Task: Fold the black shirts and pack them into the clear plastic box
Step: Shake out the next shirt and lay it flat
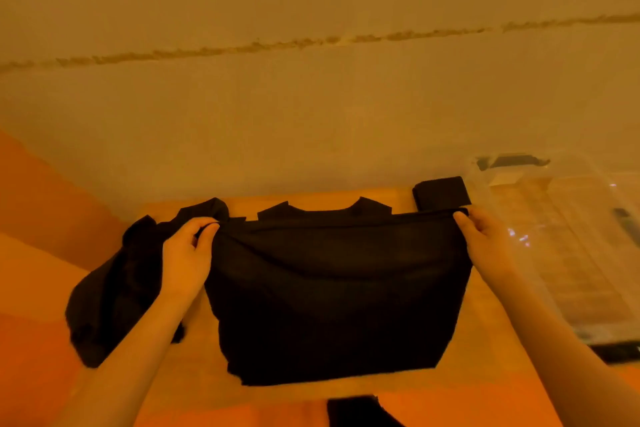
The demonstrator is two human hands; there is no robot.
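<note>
Nearest the camera, a dark strip of cloth (356,411) shows at the bottom edge of the frame; what it belongs to cannot be told. Just beyond it, the black shirt (332,288) lies on the wooden table (485,357), with its lower half doubled up toward the collar so that the raised hem forms a straight line across the chest. The collar and both shoulder points show above that line.

Left hand (187,253) pinches the left end of the hem line between thumb and curled fingers. Right hand (485,239) grips the right end of the same line, thumb on top and fingers curled behind the cloth. The shirt body therefore spans the gap between the two grips and hangs slack below them onto the table.

Left of the left hand, a loose heap of black cloth (110,288) spills over the table edge. Behind the right hand, a small folded black bundle (441,192) rests at the far edge of the table. The clear plastic box (568,253) stands to the right, just beside the right hand and the bundle. A pale wall (311,80) with a rough horizontal seam rises behind the table.
</note>
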